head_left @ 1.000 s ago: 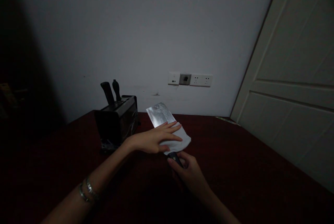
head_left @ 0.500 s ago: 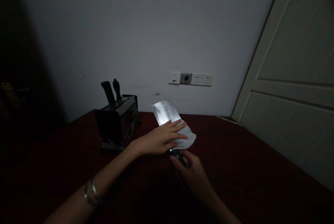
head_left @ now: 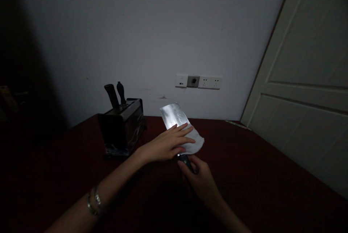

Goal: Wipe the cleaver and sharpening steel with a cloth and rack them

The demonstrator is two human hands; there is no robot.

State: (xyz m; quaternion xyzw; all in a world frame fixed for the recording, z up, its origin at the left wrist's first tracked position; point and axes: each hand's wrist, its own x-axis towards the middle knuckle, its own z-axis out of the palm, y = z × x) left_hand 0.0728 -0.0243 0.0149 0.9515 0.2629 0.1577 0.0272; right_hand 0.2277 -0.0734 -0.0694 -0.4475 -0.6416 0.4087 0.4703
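A cleaver [head_left: 174, 114] with a broad shiny blade points up and away to the left over the table. My right hand [head_left: 199, 177] is closed round its black handle [head_left: 186, 162]. Across the lower part of the blade lies a white cloth [head_left: 197, 143]. My left hand [head_left: 170, 143] rests on this cloth, palm down, with its fingers stretched out and spread. The cloth under the palm is hidden. Two silver bracelets [head_left: 97, 197] circle the left wrist.
A knife block [head_left: 116, 131] with two black-handled tools [head_left: 112, 96] stands on the dark red table [head_left: 231, 160], left of the cleaver. Behind is a pale wall with sockets [head_left: 209, 82]. A white panelled door [head_left: 304, 106] rises at the right. The light is dim.
The cleaver's blade has shifted very slightly to the right. Both hands keep nearly the same places, the left flat on the cloth and the right on the handle.
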